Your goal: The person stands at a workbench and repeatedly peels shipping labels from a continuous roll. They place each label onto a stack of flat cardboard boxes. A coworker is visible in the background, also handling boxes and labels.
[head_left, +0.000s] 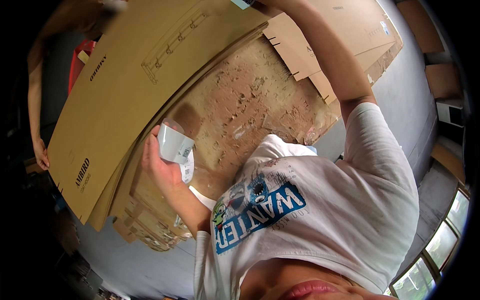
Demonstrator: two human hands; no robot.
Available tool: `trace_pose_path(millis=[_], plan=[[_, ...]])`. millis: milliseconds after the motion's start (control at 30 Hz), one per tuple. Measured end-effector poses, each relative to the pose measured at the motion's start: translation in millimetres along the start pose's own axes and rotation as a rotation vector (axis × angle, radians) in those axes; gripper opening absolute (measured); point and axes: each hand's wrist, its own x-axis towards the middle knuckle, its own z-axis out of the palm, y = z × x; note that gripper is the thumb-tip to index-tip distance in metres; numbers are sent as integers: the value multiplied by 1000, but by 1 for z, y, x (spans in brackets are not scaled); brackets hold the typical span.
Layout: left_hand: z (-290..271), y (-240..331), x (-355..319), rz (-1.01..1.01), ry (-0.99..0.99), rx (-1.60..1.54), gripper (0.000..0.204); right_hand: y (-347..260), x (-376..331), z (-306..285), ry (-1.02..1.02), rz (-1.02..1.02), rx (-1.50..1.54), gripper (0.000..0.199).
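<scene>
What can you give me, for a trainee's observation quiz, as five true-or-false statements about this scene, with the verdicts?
1. The left hand holds white labels. True.
2. The cardboard is bare of any drawing. False: a row of hooks is drawn on it.
3. A co-worker's hand is at the cardboard's edge, on the picture's left. True.
4. The shirt is plain black. False: it is white with a blue print.
5. The right hand is wholly in view. False: the picture's top edge cuts it off.
</scene>
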Motion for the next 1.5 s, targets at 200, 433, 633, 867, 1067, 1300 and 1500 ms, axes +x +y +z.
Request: trace_pose_path(millis=[200,433,633,867,1067,1300,1500], plan=[[-1,0,-9,7,3,0,27,-11,-22,0,296,-76,-287,32],[-10,-1,-33,14,4,15,29,24,-50,18,334,-292,-468,61],[-12,12,-45,41,-17,33,30,33,-84,15,637,-55,-522,64],[29,43,-26,-26,-360,-162,37,-77,-215,59,-163,-555,859,52],[30,38,-3,18,-192,-84,37,-117,-214,87,-532,-264,1506,56],[20,44,-28,65,-172,138,44,-124,-210,72,-691,-223,1438,40],[7,46,-33,126,-165,135,49,-122,-207,67,-628,-287,1233,38]])
